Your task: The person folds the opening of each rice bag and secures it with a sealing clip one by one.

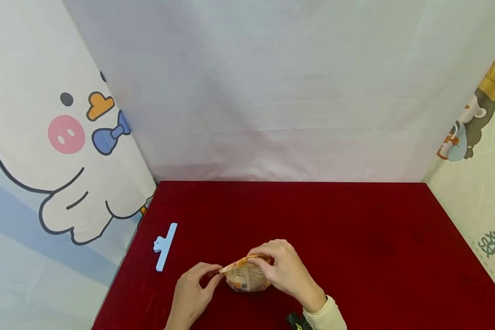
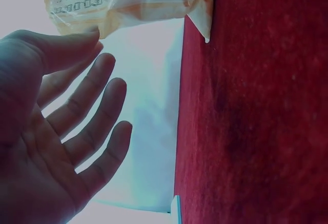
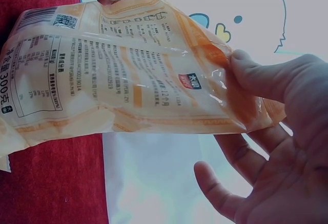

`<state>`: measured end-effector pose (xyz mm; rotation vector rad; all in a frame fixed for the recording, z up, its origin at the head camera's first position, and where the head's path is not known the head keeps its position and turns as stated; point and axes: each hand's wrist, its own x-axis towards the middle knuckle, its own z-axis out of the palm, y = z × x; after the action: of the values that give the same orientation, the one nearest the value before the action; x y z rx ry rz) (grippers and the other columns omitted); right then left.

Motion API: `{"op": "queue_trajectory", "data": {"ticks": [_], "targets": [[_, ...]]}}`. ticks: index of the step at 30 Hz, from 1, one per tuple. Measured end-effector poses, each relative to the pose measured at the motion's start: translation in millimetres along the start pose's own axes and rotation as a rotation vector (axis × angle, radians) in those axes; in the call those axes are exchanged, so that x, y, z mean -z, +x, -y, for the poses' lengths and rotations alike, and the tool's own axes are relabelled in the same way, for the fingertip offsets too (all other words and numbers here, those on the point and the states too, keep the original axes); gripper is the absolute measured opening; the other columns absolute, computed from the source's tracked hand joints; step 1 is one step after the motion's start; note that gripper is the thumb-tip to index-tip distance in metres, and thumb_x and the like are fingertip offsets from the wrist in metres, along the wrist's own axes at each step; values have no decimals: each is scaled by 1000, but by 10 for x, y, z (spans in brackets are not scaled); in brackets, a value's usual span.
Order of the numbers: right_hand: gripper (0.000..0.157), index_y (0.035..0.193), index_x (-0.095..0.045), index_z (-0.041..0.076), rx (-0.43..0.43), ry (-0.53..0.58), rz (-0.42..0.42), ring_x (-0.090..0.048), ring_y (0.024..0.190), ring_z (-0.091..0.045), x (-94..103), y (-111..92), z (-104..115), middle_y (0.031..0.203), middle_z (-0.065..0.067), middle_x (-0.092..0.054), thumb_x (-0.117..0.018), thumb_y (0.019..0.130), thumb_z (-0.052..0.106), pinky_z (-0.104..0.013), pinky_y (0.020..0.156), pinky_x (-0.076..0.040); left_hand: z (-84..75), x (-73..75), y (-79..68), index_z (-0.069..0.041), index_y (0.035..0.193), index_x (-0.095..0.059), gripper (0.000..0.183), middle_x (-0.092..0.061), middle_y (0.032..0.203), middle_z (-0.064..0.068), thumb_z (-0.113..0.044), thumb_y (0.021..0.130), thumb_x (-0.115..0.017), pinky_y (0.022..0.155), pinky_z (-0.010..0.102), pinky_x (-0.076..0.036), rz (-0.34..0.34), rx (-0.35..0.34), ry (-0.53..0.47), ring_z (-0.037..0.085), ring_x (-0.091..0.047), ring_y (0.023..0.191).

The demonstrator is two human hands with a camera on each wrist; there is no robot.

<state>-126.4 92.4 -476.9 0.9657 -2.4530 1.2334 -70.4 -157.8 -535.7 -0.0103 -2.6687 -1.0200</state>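
A clear and orange printed plastic food packet (image 1: 247, 278) stands on the dark red table near its front, top edge raised. My left hand (image 1: 193, 291) pinches the left corner of that edge between thumb and index finger; in the left wrist view the other fingers of this hand (image 2: 77, 106) are spread below the packet (image 2: 138, 3). My right hand (image 1: 286, 270) grips the top edge at its right end. Close up in the right wrist view, the right thumb (image 3: 256, 75) presses on the packet's orange end, with fingers behind. Small print and a barcode cover the packet (image 3: 113, 75).
A light blue sealing clip (image 1: 166, 247) lies on the red table (image 1: 334, 220) to the left of the hands. Fabric walls with cartoon prints (image 1: 66, 133) enclose the left, back and right sides. A dark object (image 1: 299, 321) shows beside the right sleeve.
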Motion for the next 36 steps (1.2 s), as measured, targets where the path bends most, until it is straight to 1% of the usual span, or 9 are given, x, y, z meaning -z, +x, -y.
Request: {"op": "queue_trajectory", "data": {"ticks": [5,8,13,18,22,28,36], "targets": [[8,100,-85,19,3,2,2,-56,73,5,-4,2,0,95,10,-82,-84,92,17,-32,85,-51,20,-9,-7,-27,102,-83,21,-77,97,-16,-15,87,-89,73,26,-56,-13,7,62,3,-69,85],[7,100,-85,19,2,3,5,-57,73,5,-5,2,6,95,10,-82,-84,92,17,-32,85,-51,28,-8,-10,-28,102,-82,19,-77,98,-14,-17,88,-88,73,27,-56,0,23,85,5,-69,86],[8,100,-85,19,-1,-1,2,-58,74,5,-2,-4,7,96,10,-82,-84,92,17,-34,87,-52,33,-8,-9,-29,103,-82,17,-77,99,-14,-19,90,-86,74,28,-57,18,38,93,7,-70,87],[9,100,-85,20,-5,-6,-3,-60,77,5,2,-9,12,96,11,-82,-84,92,16,-37,90,-53,46,-22,-12,-27,104,-83,17,-77,99,-14,-19,90,-87,73,28,-57,15,28,98,7,-71,87],[9,100,-85,19,-8,-2,-2,-62,78,4,5,-11,13,96,11,-82,-84,92,16,-38,91,-54,61,-43,-12,-27,104,-83,17,-77,99,-13,-19,89,-87,73,27,-56,20,35,114,6,-70,87],[9,101,-85,19,-14,-6,2,-66,83,2,-3,-11,7,97,10,-82,-84,92,17,-42,95,-55,74,-41,-12,-27,103,-83,16,-77,98,-14,-20,89,-87,73,28,-56,17,37,127,6,-70,87],[10,100,-85,19,-16,-9,-4,-65,82,2,-9,-9,-8,97,10,-82,-85,91,15,-42,94,-55,83,-39,-1,-26,103,-83,14,-76,97,-14,-21,91,-86,72,27,-55,13,42,125,5,-68,86]]}}
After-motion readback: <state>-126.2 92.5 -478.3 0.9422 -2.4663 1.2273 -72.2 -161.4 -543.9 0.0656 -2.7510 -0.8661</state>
